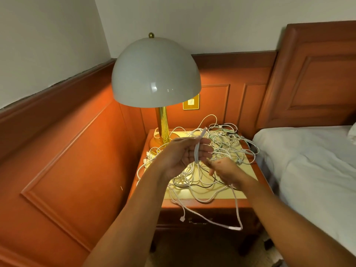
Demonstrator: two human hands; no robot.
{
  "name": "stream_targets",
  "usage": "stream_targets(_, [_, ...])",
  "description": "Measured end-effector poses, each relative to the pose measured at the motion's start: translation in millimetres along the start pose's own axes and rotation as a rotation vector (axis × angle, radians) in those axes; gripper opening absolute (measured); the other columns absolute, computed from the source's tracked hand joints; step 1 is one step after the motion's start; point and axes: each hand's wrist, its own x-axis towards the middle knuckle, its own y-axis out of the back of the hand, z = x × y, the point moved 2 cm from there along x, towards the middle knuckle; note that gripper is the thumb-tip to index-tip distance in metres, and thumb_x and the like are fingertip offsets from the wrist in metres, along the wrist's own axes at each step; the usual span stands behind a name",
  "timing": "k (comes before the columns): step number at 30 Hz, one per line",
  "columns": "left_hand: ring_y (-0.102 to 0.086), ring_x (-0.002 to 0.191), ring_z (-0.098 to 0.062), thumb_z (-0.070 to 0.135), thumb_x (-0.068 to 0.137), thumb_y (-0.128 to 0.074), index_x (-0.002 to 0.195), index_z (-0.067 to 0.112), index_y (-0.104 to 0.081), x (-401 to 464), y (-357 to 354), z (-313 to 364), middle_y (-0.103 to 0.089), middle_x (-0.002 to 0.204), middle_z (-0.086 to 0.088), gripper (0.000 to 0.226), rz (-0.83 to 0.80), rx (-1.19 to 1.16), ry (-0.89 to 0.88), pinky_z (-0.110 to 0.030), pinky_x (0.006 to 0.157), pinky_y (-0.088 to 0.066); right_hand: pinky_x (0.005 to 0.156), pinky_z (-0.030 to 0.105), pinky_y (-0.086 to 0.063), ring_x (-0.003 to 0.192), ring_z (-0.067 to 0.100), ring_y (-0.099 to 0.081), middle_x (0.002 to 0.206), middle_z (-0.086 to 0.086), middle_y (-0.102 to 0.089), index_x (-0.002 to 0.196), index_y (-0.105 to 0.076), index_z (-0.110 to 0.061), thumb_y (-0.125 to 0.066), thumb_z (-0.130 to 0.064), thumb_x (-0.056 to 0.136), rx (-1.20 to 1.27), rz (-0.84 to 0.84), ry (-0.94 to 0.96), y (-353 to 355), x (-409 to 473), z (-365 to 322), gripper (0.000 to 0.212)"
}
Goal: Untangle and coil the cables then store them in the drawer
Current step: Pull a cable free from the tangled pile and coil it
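Your left hand (181, 155) holds the white cable (196, 151) coil at frame centre; right hand (224, 169) pinches its trailing end.

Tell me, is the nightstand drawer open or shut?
Shut: the drawer front sits flush under the nightstand top, cables still piled above.
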Motion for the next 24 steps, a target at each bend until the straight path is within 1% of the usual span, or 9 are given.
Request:
stream_targets(3, [-0.07,0.073,-0.027,0.012,0.099,-0.046,0.108,-0.008,-0.066,-3.2,2.2,-4.3,-0.071,0.089,-0.019,0.029,-0.091,0.117,0.053,-0.033,0.076,-0.057,0.047,0.025,-0.027,0.05,0.012,-0.03,0.061,0.003,-0.037,0.081,-0.059,-0.005,-0.055,-0.018,0.097,0.063,-0.064,0.111,33.2,15.4,-38.1,0.02])
stream_targets(5, [-0.069,0.074,-0.028,0.012,0.099,-0.046,0.109,-0.01,-0.065,-1.4,3.3,-9.4,-0.071,0.09,-0.02,0.03,-0.104,0.173,0.086,-0.033,0.075,-0.057,0.046,0.024,-0.031,0.052,0.012,-0.034,0.061,0.002,-0.042,0.085,-0.061,-0.004,-0.057,-0.007,0.094,0.057,-0.108,0.176,50.4,18.8,-66.8,0.01])
stream_targets(9, [-0.071,0.082,-0.03,0.021,0.102,-0.043,0.114,-0.014,-0.061,10.7,7.2,-17.3,-0.07,0.098,-0.024,0.042,-0.052,0.219,0.12,-0.033,0.078,-0.057,0.044,0.021,-0.034,0.048,0.011,-0.039,0.059,0.004,-0.052,0.086,-0.07,-0.005,-0.069,-0.007,0.086,-0.229,-0.07,0.276,58.8,7.5,-113.0,0.002])
stream_targets(11, [-0.071,0.086,-0.03,0.031,0.103,-0.04,0.113,-0.013,-0.062,17.0,10.5,-20.2,-0.071,0.099,-0.023,0.05,0.001,0.182,0.124,-0.034,0.081,-0.056,0.048,0.02,-0.036,0.053,0.009,-0.047,0.067,0.0,-0.061,0.088,-0.073,-0.008,-0.071,-0.012,0.086,-0.407,-0.007,0.338,54.7,-1.6,-126.4,0.005])
stream_targets(14, [-0.071,0.087,-0.029,0.033,0.104,-0.033,0.112,-0.012,-0.062,24.8,15.7,-21.7,-0.071,0.098,-0.021,0.055,0.1,0.111,0.109,-0.033,0.082,-0.054,0.056,0.023,-0.039,0.067,0.005,-0.054,0.076,-0.008,-0.063,0.092,-0.075,-0.01,-0.067,-0.016,0.09,-0.562,0.067,0.404,46.3,-14.7,-131.1,0.01])
stream_targets(16, [-0.071,0.085,-0.028,0.031,0.105,-0.029,0.107,-0.01,-0.064,28.0,16.8,-20.9,-0.072,0.094,-0.02,0.055,0.136,0.051,0.104,-0.032,0.081,-0.055,0.054,0.023,-0.037,0.061,0.004,-0.05,0.072,-0.007,-0.061,0.091,-0.074,-0.008,-0.06,-0.014,0.093,-0.575,0.079,0.416,40.2,-24.9,-126.8,0.015])
stream_targets(18, [-0.072,0.078,-0.023,0.03,0.106,-0.027,0.099,-0.006,-0.066,29.1,17.0,-18.8,-0.073,0.086,-0.016,0.053,0.172,-0.018,0.093,-0.03,0.075,-0.056,0.052,0.021,-0.036,0.054,0.004,-0.046,0.07,0.001,-0.061,0.091,-0.071,-0.002,-0.054,-0.008,0.092,-0.519,0.066,0.43,29.9,-35.4,-116.9,0.018])
stream_targets(21, [-0.071,0.073,-0.021,0.028,0.105,-0.026,0.1,-0.005,-0.063,31.1,20.0,-16.3,-0.072,0.084,-0.015,0.05,0.216,-0.144,0.08,-0.024,0.065,-0.057,0.047,0.017,-0.043,0.045,0.001,-0.05,0.067,-0.002,-0.062,0.1,-0.071,-0.01,-0.052,0.001,0.092,-0.234,0.035,0.429,8.4,-46.8,-90.9,0.023])
stream_targets(24, [-0.071,0.091,-0.025,0.025,0.104,-0.025,0.114,-0.009,-0.058,34.2,21.6,-14.0,-0.071,0.099,-0.02,0.049,0.21,-0.295,0.056,-0.028,0.08,-0.057,0.041,0.028,-0.041,0.039,0.014,-0.048,0.063,0.008,-0.062,0.095,-0.068,-0.007,-0.054,-0.008,0.097,0.106,0.029,0.362,-15.4,-48.3,-52.1,0.013])
